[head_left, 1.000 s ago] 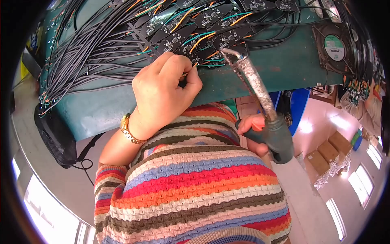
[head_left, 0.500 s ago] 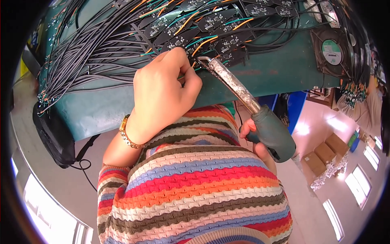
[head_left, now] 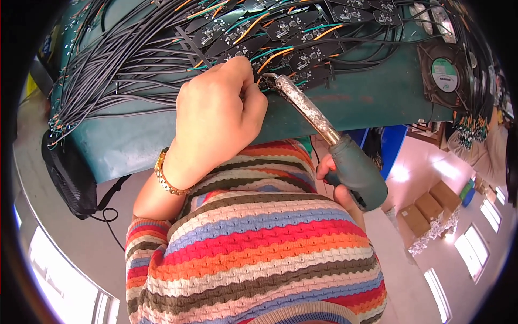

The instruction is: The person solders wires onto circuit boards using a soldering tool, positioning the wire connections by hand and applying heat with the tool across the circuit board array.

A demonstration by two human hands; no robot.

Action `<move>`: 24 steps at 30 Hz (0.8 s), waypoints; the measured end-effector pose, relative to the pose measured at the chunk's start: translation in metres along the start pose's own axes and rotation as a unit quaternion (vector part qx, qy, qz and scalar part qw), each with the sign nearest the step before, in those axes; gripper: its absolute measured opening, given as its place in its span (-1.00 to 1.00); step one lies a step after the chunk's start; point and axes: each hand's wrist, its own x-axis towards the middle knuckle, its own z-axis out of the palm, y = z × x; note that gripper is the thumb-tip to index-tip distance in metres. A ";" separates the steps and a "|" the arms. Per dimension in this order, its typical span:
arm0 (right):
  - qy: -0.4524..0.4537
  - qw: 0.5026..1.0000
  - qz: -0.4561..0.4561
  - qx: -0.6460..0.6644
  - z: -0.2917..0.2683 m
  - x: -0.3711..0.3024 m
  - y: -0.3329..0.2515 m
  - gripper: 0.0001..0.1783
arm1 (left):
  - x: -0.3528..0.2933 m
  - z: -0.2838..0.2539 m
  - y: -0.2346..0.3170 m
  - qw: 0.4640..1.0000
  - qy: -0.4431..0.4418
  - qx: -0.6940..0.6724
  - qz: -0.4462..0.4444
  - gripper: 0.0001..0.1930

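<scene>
The left hand [head_left: 218,110], a gold watch [head_left: 162,175] on its wrist, lies at upper centre with fingers curled and thumb drawn against forefinger, pinching a wire that the hand mostly hides. The right hand [head_left: 326,166], right of centre and partly hidden, has its fingers wrapped round the dark handle of a soldering iron [head_left: 306,108]. The iron slants up and left, its bent tip just beside the left fingertips at the lower edge of the black boards [head_left: 291,26]. These lie along the top, with green and orange leads across them, and black cables [head_left: 129,67] fan out to the upper left. The tabletop [head_left: 127,146] is green and scuffed. A black bag [head_left: 70,175] hangs at its left end; brown cartons [head_left: 430,208] sit on the pale floor [head_left: 391,254] at lower right. At upper right, the black fan [head_left: 422,56] bears a round green-and-white label [head_left: 444,75] with small dark print.
</scene>
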 end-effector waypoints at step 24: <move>-0.106 0.919 0.015 -0.378 -0.024 -0.002 0.013 -0.82 | 0.002 0.000 0.002 0.999 -0.014 0.027 -0.011 -0.91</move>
